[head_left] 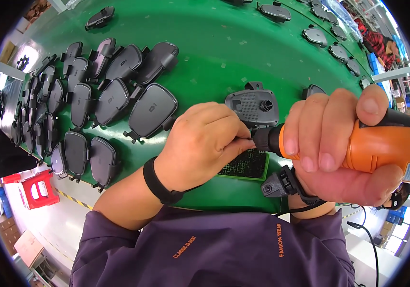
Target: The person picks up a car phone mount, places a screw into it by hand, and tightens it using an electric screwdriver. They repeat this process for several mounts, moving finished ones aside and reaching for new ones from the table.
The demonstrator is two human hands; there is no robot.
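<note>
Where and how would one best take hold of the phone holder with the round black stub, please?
Probably by the stub, pinched from above, coming in over the far side: it stands up from the upward-facing side of the phone holder, and the orange power screwdriver crowds the near side. The stub sits right of centre, so the holder may tilt when lifted.

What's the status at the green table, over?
Right hand gripping orange electric screwdriver. Left hand pinching near its tip. Dark gray phone holder lying just beyond. Left hand partly hiding green-rimmed tray.
</note>
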